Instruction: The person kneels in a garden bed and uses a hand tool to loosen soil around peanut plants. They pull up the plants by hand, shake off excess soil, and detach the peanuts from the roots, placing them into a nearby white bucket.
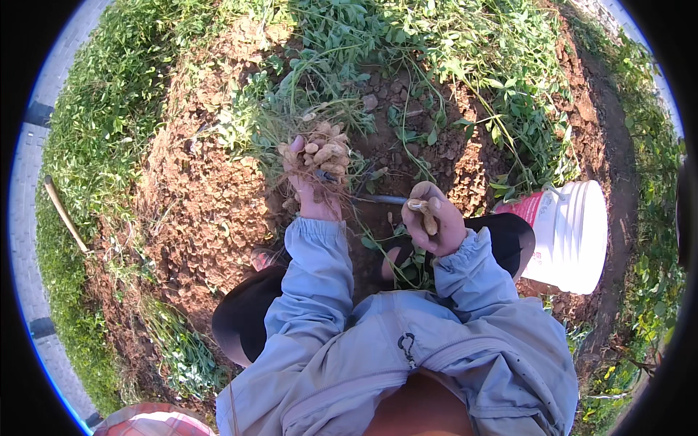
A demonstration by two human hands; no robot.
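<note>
My left hand (305,180) grips a peanut plant by its base, with a cluster of peanuts in their shells (329,152) and thin roots over the fingers. Green stems and leaves of the plant spread beyond it. To the right, my right hand (435,218) is closed around a loose peanut (429,222) and what looks like a metal rod or tool handle (384,199), which reaches left toward the roots. The far end of the rod is hidden among roots and leaves.
A white plastic bucket (581,234) lies tilted at my right knee. Uprooted peanut plants (491,60) cover the soil ahead and at right. Broken reddish soil (207,191) is at left, with a wooden handle (65,215) farther off. Checked cloth (155,422) shows at the lower left.
</note>
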